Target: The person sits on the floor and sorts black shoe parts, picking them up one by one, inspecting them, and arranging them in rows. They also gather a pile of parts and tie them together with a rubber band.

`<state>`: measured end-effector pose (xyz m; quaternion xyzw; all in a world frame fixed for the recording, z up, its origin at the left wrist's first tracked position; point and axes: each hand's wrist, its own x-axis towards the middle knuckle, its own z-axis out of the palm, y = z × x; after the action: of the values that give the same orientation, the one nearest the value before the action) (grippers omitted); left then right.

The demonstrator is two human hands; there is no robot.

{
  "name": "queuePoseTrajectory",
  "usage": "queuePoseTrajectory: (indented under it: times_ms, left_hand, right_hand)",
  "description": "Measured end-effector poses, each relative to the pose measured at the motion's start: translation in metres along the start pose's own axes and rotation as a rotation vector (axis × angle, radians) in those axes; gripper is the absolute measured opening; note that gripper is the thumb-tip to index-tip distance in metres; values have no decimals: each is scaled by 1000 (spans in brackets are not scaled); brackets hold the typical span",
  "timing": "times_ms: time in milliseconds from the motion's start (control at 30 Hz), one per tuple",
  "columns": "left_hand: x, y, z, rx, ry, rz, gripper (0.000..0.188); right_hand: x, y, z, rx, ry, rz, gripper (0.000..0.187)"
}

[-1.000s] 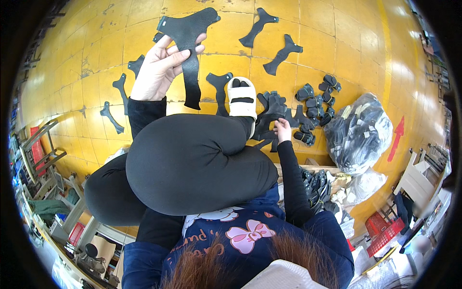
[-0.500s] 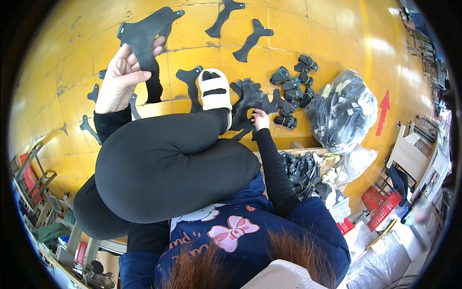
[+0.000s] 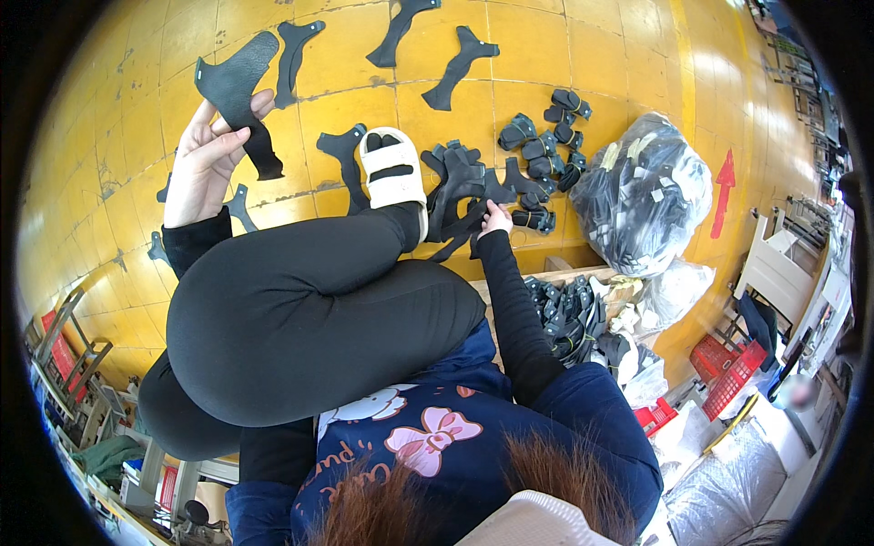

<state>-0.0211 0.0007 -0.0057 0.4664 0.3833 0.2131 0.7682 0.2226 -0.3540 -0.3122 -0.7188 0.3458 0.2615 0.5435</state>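
Observation:
My left hand (image 3: 202,168), raised at the left over the floor, pinches a black leather cutout (image 3: 238,86) between thumb and fingers. The cutout has a broad top and a narrow tail hanging down. At the centre, my right hand (image 3: 495,218) is closed at the near edge of a heap of similar black cutouts (image 3: 455,187), with a dark piece at its fingertips. Its grip is partly hidden. My foot in a white sandal (image 3: 396,173) is just left of that heap. Single cutouts (image 3: 460,68) lie spread on the floor beyond.
Banded bundles of black pieces (image 3: 546,159) sit right of the heap, beside a full clear plastic bag (image 3: 646,196). Nearer me, an open box holds more black pieces (image 3: 564,314). Red crates (image 3: 733,378) stand at the right. Yellow tiles (image 3: 537,55) cover the floor.
My left hand and its cutout have shifted left, away from a cutout on the floor that it partly covered. My right hand has closed on a piece by the heap. The view shifted slightly.

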Motion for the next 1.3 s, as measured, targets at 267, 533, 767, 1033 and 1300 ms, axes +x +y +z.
queuePoseTrajectory:
  times_ms: [267, 533, 767, 1033, 1300]
  left_hand:
    - [4, 1, 4, 3, 10, 4, 50]
    - [1, 0, 1, -32, 7, -4, 44]
    - [1, -3, -5, -26, 29, -20, 40]
    - [2, -2, -1, -9, 40, -15, 40]
    - [7, -3, -1, -39, 33, -13, 40]
  right_hand:
    - [41, 19, -2, 9, -80, -139, 30]
    - [15, 8, -2, -61, 99, -424, 22]
    - [-32, 1, 13, -382, -167, -638, 39]
    - [-24, 40, 25, -621, -533, -324, 47]
    - [45, 24, -36, -456, -20, -693, 26]
